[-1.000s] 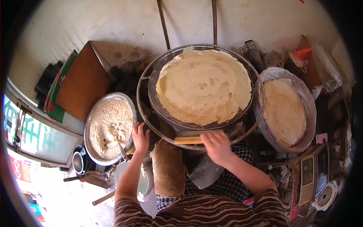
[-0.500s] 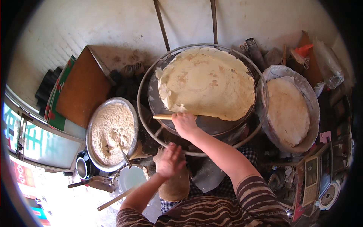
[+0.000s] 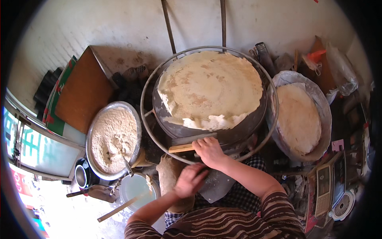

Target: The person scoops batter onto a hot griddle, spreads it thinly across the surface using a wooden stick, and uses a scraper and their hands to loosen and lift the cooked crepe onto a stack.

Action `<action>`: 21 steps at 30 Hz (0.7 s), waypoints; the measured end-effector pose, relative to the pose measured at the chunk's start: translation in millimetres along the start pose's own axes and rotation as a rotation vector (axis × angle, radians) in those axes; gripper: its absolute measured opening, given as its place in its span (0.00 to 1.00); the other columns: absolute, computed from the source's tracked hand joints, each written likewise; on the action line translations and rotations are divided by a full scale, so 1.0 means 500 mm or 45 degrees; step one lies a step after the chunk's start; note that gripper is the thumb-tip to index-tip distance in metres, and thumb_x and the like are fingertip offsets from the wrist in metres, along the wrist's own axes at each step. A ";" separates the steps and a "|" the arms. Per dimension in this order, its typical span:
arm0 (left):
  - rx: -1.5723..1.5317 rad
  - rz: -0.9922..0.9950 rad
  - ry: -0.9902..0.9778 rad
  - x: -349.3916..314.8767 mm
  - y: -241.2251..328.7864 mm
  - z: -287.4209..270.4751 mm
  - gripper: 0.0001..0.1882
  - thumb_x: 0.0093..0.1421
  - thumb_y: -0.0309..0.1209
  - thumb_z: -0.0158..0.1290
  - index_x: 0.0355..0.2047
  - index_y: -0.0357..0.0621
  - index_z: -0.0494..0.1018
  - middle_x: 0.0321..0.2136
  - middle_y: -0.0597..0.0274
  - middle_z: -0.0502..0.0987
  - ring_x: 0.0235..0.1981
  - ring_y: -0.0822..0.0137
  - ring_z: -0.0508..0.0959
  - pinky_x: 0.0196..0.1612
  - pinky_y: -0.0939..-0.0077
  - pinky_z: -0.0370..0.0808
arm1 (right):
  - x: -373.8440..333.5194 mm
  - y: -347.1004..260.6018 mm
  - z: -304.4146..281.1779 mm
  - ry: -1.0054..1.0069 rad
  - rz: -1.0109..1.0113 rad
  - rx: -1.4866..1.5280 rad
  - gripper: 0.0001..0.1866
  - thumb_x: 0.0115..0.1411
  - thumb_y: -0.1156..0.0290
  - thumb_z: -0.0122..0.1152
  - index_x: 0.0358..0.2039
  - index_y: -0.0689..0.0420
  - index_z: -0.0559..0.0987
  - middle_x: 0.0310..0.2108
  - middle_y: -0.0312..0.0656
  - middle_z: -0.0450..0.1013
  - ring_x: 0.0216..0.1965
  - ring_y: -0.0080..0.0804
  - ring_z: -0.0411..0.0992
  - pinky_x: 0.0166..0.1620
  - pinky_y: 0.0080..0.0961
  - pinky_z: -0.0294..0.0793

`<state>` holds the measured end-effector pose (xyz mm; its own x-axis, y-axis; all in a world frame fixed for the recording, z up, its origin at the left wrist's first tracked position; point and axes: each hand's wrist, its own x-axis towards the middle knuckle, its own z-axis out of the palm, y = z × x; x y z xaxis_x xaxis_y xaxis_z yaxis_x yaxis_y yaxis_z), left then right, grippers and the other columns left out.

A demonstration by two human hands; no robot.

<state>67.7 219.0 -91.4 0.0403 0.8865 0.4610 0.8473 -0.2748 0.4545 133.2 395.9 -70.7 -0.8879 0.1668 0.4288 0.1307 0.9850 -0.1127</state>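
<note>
A wide, thin pancake (image 3: 211, 87) covers most of a dark round griddle (image 3: 159, 105), its near edge ragged and pale. Just off that edge, at the griddle's near side, my right hand (image 3: 209, 152) is closed on a scraper (image 3: 182, 148) with a wooden grip and a thin grey blade. My left hand (image 3: 189, 181), blurred, has its fingers stretched out and apparently nothing in them. It overlaps a tan, rounded lump (image 3: 168, 175) below the griddle; whether it touches the lump I cannot tell.
A metal ring (image 3: 143, 104) encircles the griddle. To the left are a basin (image 3: 90, 137) of pale batter with a spoon (image 3: 127, 165), and a bucket (image 3: 126, 191) with a stick across it. A lined basin (image 3: 327, 119) holds stacked flatbreads (image 3: 298, 119) at right. A scale (image 3: 330, 179) stands nearer.
My right hand has brought the scraper back toward me, off the pancake's near edge. That edge now looks ragged and lifted. My left hand has shifted right. The whole view has moved slightly.
</note>
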 end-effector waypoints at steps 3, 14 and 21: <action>0.275 -0.134 0.025 -0.040 -0.071 -0.044 0.27 0.45 0.28 0.58 0.50 0.46 0.72 0.49 0.51 0.68 0.50 0.50 0.69 0.50 0.56 0.68 | 0.055 0.005 0.032 -0.115 0.044 -0.040 0.10 0.53 0.68 0.50 0.34 0.57 0.75 0.30 0.39 0.74 0.34 0.35 0.72 0.37 0.35 0.70; 0.790 -0.665 0.293 -0.005 -0.360 -0.161 0.33 0.48 0.24 0.55 0.57 0.47 0.62 0.57 0.44 0.58 0.57 0.42 0.60 0.59 0.50 0.58 | 0.122 0.099 0.063 0.048 0.211 -0.077 0.07 0.51 0.70 0.52 0.31 0.56 0.75 0.27 0.40 0.73 0.33 0.36 0.71 0.35 0.35 0.70; 0.757 -0.766 0.237 0.025 -0.414 -0.163 0.35 0.44 0.20 0.49 0.57 0.48 0.61 0.57 0.45 0.57 0.59 0.44 0.59 0.60 0.51 0.58 | 0.022 0.078 0.032 0.026 -0.041 -0.133 0.14 0.52 0.69 0.51 0.38 0.60 0.75 0.30 0.41 0.71 0.34 0.36 0.69 0.38 0.36 0.69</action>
<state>-150.3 256.4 -117.6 -0.5469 0.7294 0.4109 0.8354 0.5074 0.2112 121.3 435.4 -84.8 -0.8833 0.1351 0.4490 0.1486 0.9889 -0.0052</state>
